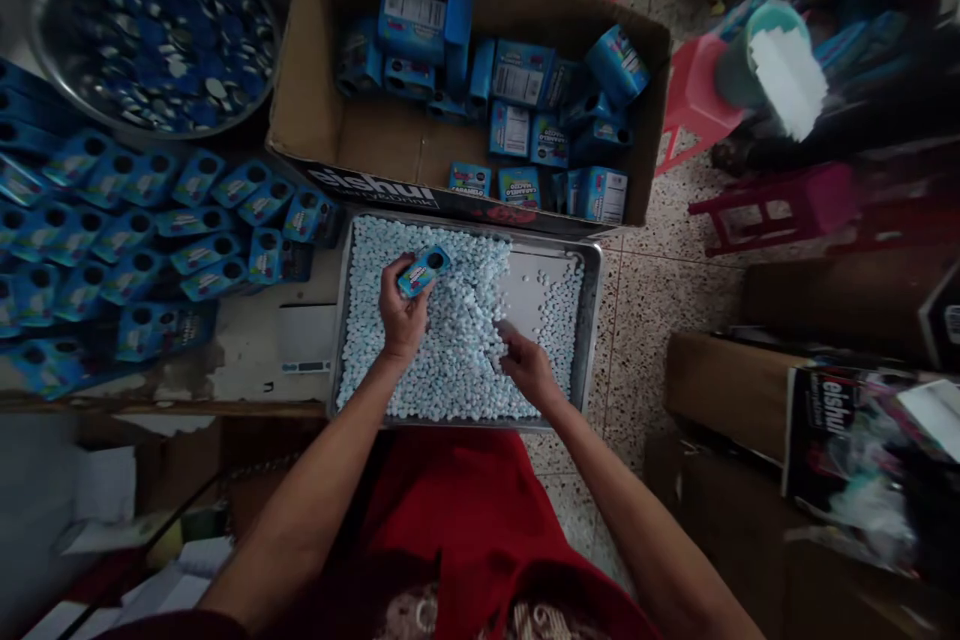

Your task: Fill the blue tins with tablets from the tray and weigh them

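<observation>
My left hand point(403, 322) grips a small blue candy box point(421, 272) with a dark round hole in its face. It holds the box tilted above the left part of a metal tray point(595, 310). Small pale blue and white candies point(435, 380) cover most of the tray in a thick layer. My right hand point(531, 368) is at the right edge of the heap, its fingers curled in among the candies. How many it holds is hidden. Right of that hand, part of the tray bottom shows bare, with a few loose candies.
Behind the tray stands a large cardboard carton point(367, 135) with several blue boxes inside. Rows of blue holed boxes point(120, 230) fill the table's left side, near a steel bowl point(274, 50) of blue-and-silver discs. Pink stools point(701, 85) and more cartons point(727, 390) stand at right.
</observation>
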The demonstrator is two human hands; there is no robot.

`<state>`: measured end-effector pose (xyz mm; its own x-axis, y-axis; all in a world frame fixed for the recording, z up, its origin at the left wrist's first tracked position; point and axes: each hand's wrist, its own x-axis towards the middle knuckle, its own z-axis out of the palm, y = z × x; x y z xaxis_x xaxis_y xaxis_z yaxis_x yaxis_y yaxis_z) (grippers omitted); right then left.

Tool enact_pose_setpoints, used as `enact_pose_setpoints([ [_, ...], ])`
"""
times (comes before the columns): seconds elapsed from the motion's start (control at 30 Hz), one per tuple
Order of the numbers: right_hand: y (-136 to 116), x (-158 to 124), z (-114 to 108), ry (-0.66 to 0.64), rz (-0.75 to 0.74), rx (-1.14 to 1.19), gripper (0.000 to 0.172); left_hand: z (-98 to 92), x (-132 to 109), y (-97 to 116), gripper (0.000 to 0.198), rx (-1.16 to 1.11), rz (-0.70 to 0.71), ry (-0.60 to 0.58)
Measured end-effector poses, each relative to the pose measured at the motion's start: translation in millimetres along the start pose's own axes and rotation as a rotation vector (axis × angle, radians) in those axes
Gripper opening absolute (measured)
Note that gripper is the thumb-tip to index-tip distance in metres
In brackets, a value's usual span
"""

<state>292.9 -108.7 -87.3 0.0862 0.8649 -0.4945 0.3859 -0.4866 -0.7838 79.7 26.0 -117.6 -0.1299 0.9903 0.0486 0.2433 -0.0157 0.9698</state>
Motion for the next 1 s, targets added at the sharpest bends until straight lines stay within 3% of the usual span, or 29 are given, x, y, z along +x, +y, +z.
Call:
enact_pose_setpoints([
  [0.07,-12,-10,-14,-0.055,0.004,0.049,0.038,-20.7,9,-1,0.044,0.056,0.041,-0.09],
  [0.17,-42,-15,-33,-0.136,-0.001,0.016,0.044,-36.8,17,-1,0.039,0.127,0.106,-0.205],
  [0.4,-115,10,-65,-0.21,-0.083,-0.322,0.042,-58.1,23,8,0.034,0.175,0.254,-0.351],
  [0.67,-195,16,-75,-0.344,-0.039,-0.599,0.026,-70.3,16,7,0.045,0.207,0.291,-0.433],
  [1.0,-217,14,-63,-0.38,-0.041,-0.741,0.021,-74.1,5,-1,0.039,0.225,0.255,-0.437],
])
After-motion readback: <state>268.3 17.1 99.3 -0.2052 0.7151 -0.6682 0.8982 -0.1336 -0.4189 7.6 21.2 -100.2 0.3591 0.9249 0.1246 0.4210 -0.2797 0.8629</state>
